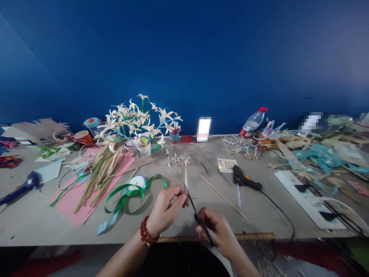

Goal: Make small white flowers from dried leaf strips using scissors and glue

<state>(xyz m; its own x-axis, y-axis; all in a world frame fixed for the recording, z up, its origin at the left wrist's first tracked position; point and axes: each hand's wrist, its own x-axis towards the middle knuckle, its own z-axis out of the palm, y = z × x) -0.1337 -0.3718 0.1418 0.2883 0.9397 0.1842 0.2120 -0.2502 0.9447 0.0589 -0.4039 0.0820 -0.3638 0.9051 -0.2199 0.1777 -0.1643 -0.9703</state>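
My left hand (168,206), with a red bead bracelet on the wrist, is closed in a pinch on a narrow pale strip (186,177). The strip sticks up past the fingertips and tapers towards its far end. In my right hand (217,229) is a pair of dark scissors (198,220), gripped by the handles. The blades point up and left, with their tips right beside the strip and my left fingers. Whether the blades touch the strip, I cannot tell. Several small white flower pieces (175,157) lie just beyond on the grey table.
White handmade flowers (141,119) stand in cups at the back. Green ribbon (125,192) and dried stalks on pink paper (69,207) lie left. To the right are a thin stick (223,196), a black glue gun (245,180), a power strip (307,200) and a tilted bottle (253,121).
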